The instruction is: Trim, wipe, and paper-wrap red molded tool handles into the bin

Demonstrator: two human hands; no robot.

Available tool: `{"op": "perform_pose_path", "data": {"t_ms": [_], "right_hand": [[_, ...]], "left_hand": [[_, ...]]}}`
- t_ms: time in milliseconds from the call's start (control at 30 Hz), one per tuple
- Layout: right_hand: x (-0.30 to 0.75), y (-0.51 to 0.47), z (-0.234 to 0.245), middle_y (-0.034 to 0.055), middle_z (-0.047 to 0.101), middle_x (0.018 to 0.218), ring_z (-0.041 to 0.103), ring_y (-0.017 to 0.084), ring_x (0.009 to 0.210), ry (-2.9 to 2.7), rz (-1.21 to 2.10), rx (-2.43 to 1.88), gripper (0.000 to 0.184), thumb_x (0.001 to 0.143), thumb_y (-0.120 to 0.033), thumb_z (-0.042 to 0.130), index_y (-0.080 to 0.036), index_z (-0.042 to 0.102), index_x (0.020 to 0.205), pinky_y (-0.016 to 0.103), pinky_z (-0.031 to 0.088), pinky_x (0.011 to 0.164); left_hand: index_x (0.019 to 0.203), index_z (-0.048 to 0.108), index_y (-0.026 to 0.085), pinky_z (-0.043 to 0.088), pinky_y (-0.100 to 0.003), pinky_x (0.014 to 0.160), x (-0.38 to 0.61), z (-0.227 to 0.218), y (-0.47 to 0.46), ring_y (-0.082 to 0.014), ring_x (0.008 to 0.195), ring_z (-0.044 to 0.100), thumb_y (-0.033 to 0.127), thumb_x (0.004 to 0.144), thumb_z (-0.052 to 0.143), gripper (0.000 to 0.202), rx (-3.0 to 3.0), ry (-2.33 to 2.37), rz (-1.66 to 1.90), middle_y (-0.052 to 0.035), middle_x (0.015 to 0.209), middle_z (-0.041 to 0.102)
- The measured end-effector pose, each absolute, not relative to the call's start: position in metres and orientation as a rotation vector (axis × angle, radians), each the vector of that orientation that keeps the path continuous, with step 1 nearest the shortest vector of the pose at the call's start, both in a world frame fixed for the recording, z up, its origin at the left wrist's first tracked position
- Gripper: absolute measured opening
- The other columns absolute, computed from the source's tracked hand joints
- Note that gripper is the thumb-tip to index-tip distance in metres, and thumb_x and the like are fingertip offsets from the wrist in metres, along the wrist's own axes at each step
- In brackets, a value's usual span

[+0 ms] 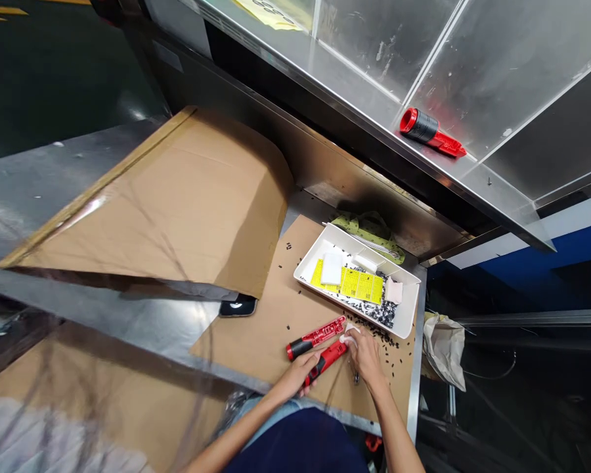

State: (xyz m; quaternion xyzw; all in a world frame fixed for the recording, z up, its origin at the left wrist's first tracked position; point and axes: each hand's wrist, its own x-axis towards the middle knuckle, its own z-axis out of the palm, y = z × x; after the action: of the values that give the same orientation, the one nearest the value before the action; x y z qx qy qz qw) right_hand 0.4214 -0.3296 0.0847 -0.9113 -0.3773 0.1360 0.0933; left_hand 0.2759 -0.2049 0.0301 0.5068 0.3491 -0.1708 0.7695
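brown-boarded counter with a metal rim, under a shiny metal shelf; a large cardboard box leans in from the left. at the near side of the counter, a person's two bare hands meet on a slim red and black casing. its long axis runs slantwise, from the black end close to the body, low on the left, up to the red end away on the right.

the left hand wraps the near black end, its fingers curled round it. the right hand is at the far red end, fingers bunched and seemingly pinching a soft white scrap against the tip; the fingertips are partly hidden. so the right hand is the nearer to that tip, which points toward it.

just beyond, almost parallel, lies an opened red shell, hollow side showing, touched by neither hand as far as can be seen. past the right hand sits a white tray with yellow sheets and many small black pieces.
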Motion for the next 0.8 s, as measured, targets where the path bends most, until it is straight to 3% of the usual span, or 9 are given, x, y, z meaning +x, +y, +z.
{"op": "perform_pose_path", "data": {"t_ms": [267, 433, 800], "right_hand": [[0.423, -0.313, 0.095, 0.0069, 0.069, 0.104, 0.064, 0.022, 0.091, -1.214, 0.527, -2.846, 0.026, 0.093, -0.018, 0.049, -0.025, 0.072, 0.101, 0.028, 0.043, 0.076], [0.426, -0.302, 0.102, 0.0078, 0.07, 0.099, 0.064, 0.02, 0.082, -1.218, 0.543, -2.903, 0.027, 0.091, -0.015, 0.048, -0.023, 0.073, 0.096, 0.028, 0.04, 0.068], [0.422, -0.312, 0.112, 0.0046, 0.069, 0.102, 0.064, 0.02, 0.088, -1.23, 0.518, -2.919, 0.026, 0.092, -0.018, 0.048, -0.028, 0.071, 0.099, 0.026, 0.038, 0.069]], "left_hand": [[0.147, 0.043, 0.011, 0.027, -0.017, 0.038, 0.276, 0.031, -0.205, -0.0083, 0.037, 0.04, 0.068, 0.088, 0.041, 0.082, 1.077, 0.762, -0.369, 0.0053, 0.05, 0.049], [0.146, 0.045, 0.008, 0.028, -0.018, 0.039, 0.275, 0.033, -0.206, -0.0083, 0.037, 0.039, 0.062, 0.091, 0.038, 0.077, 1.085, 0.756, -0.362, 0.0047, 0.05, 0.049], [0.143, 0.048, 0.009, 0.028, -0.02, 0.039, 0.277, 0.034, -0.204, -0.0094, 0.039, 0.04, 0.06, 0.091, 0.04, 0.073, 1.097, 0.766, -0.364, 0.0047, 0.051, 0.05]]}}
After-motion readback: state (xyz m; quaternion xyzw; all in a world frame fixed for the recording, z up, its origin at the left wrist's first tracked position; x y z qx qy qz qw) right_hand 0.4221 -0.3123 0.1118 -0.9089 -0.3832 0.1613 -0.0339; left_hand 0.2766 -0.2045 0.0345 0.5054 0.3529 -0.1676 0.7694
